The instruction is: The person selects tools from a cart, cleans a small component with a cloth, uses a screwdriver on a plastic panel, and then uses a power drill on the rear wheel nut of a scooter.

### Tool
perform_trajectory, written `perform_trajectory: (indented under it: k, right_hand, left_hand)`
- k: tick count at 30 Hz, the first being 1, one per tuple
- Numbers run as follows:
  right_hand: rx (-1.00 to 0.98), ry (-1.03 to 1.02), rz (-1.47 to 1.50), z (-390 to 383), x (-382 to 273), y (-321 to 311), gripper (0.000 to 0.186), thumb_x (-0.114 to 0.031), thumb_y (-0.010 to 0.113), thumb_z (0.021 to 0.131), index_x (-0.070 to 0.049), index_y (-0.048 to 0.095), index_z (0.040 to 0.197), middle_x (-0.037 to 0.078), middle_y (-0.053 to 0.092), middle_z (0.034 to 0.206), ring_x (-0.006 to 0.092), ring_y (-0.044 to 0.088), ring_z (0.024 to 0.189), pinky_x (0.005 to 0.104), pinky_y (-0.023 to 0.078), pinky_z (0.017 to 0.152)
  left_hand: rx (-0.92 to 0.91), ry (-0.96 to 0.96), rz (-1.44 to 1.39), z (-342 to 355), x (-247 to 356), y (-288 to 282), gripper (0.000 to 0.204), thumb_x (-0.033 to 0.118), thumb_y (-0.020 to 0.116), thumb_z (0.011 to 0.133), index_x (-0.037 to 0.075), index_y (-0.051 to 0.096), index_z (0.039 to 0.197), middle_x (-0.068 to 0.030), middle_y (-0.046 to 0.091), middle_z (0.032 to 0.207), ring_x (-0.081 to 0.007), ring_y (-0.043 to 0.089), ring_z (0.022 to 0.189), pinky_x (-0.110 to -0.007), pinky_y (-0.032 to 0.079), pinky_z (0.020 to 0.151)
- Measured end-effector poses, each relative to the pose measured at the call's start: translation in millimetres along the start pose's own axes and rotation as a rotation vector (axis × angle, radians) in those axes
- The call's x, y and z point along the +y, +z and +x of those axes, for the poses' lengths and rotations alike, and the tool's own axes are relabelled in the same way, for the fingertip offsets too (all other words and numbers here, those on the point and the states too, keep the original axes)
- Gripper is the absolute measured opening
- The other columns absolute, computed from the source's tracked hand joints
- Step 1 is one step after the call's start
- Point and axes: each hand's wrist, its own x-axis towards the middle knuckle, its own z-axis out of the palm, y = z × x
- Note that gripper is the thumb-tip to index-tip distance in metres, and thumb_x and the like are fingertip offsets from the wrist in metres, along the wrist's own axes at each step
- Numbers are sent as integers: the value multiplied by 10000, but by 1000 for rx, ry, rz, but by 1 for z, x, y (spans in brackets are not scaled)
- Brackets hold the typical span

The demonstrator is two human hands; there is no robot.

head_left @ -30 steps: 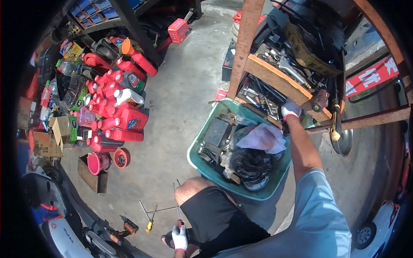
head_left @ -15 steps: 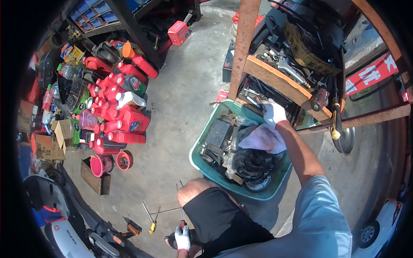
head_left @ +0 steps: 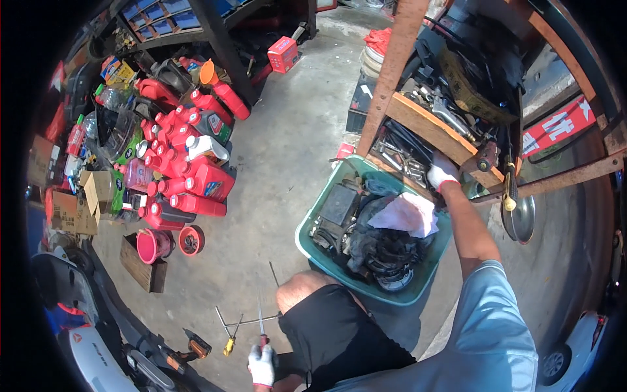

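My left hand (head_left: 262,367), in a white glove with red trim, grips a screwdriver (head_left: 264,340) by its red handle, the shaft pointing up and away over the floor. My right hand (head_left: 444,174), gloved the same way, reaches into the lower shelf (head_left: 400,157) of a rusty metal rack, at the right side of a pile of metal tools and parts. Its fingers are hidden among dark things there. Just below that shelf stands a teal plastic tub (head_left: 302,243) holding a dark box-shaped part, black plastic wrapping and a pinkish-white cloth (head_left: 408,214).
On the floor near my left hand lie a yellow-handled screwdriver (head_left: 230,344), a T-shaped metal rod (head_left: 251,321) and a cordless drill (head_left: 196,347). Many red bottles (head_left: 208,179) crowd the left. The rack's upright post (head_left: 390,85) rises behind the tub. A scooter (head_left: 98,359) stands at lower left.
My right hand has moved right and deeper into the lower shelf, uncovering metal tools. My left hand has shifted left with the screwdriver. The whole view has turned slightly.
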Motion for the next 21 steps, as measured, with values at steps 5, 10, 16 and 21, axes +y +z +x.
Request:
perform_trajectory:
  k: [5, 10, 16, 21]
  right_hand:
    - [100, 113, 40, -9, 0, 18, 346, -176, 517, 864, -18, 621, 1154, 270, 644, 1176, 394, 653, 1056, 452, 522, 914]
    - [-32, 77, 481, -10, -28, 35, 295, -131, 545, 816, -67, 700, 1059, 215, 700, 1042, 360, 664, 1025, 396, 521, 905]
    - [-197, -8, 367, -25, -75, 27, 483, -121, 531, 749, -61, 676, 1205, 265, 668, 1128, 390, 648, 1078, 418, 501, 954]
    - [-248, -14, 379, -21, -73, 25, 490, -132, 530, 766, -78, 666, 1234, 261, 665, 1150, 397, 647, 1084, 428, 502, 955]
  left_hand:
    - [75, 132, 155, -1, 17, -65, 211, 138, 546, 980, -1, 581, 1134, 24, 497, 666, -65, 451, 501, -231, 364, 444]
    - [100, 152, 306, -11, 22, -109, 387, 173, 582, 993, 48, 559, 1358, 81, 413, 660, -27, 336, 525, -210, 292, 467]
    - [122, 164, 408, -2, 20, -99, 386, 210, 579, 978, 14, 585, 1310, 8, 508, 682, -88, 448, 563, -278, 391, 513]
    - [74, 261, 408, 27, -29, -103, 328, 187, 590, 966, 7, 567, 1240, -30, 564, 733, -114, 510, 591, -281, 424, 536]
